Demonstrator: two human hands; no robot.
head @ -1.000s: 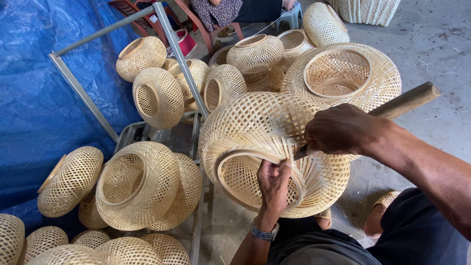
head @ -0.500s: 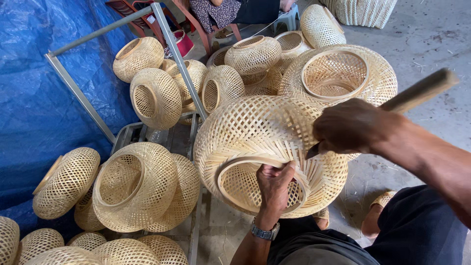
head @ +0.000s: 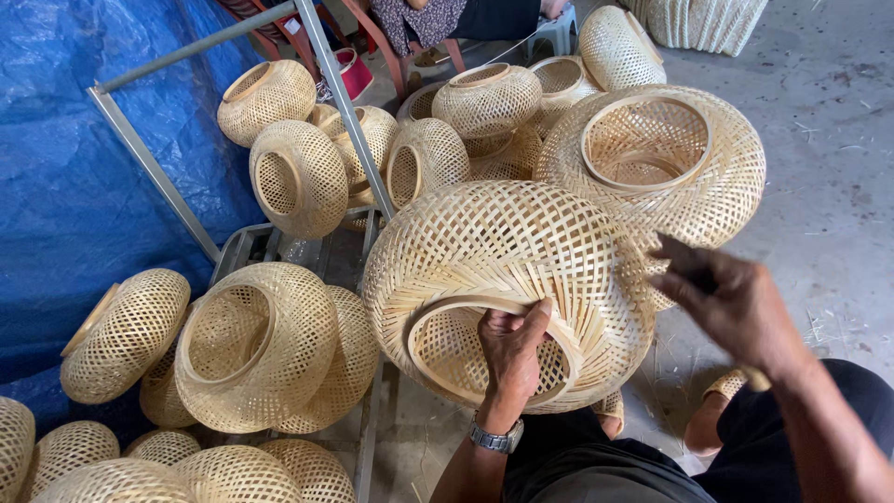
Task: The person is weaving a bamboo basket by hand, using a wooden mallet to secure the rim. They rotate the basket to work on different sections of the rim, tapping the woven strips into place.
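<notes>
A large woven bamboo lampshade (head: 503, 251) rests tilted in front of me, its ring opening facing me. My left hand (head: 512, 346), with a watch on the wrist, grips the rim of that ring, thumb outside and fingers inside. My right hand (head: 731, 303) hovers at the shade's right side, close to the weave. It is closed around a wooden-handled tool (head: 755, 377); only the handle's end shows below the wrist, and the working end is hidden.
Several more woven shades lie around: a big one (head: 652, 158) behind, one (head: 256, 340) at left, others piled at the back. A metal frame (head: 340, 102) stands against a blue tarp (head: 65, 186). Another person's legs (head: 438, 19) appear at top. Concrete floor (head: 838, 214) lies to the right.
My right hand has dropped and swung the tool down, so the long handle no longer sticks out to the upper right. The shade has turned slightly; my left hand keeps its grip on the rim.
</notes>
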